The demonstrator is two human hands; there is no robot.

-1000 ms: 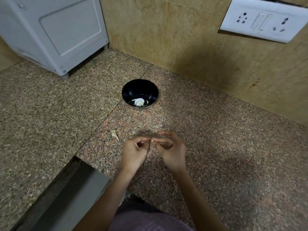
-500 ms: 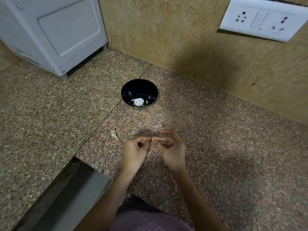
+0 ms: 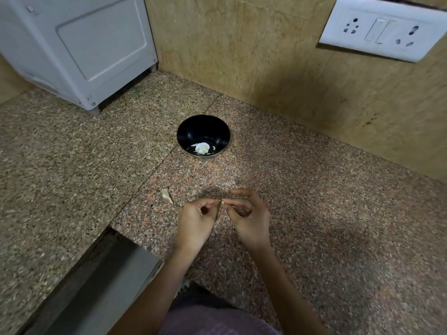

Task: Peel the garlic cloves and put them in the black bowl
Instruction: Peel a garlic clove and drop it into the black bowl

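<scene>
The person's left hand (image 3: 196,220) and right hand (image 3: 250,220) meet above the speckled brown granite bench (image 3: 326,213). Both hands pinch one small pale garlic clove (image 3: 221,202) with their fingertips. The peeling step seems in hand. Another pale garlic piece (image 3: 167,195) lies on the bench just beside the left hand. The round black bowl (image 3: 191,131) stands farther back and holds white peeled pieces (image 3: 202,148). Next the skin must come off fully, then the clove goes into the bowl.
</scene>
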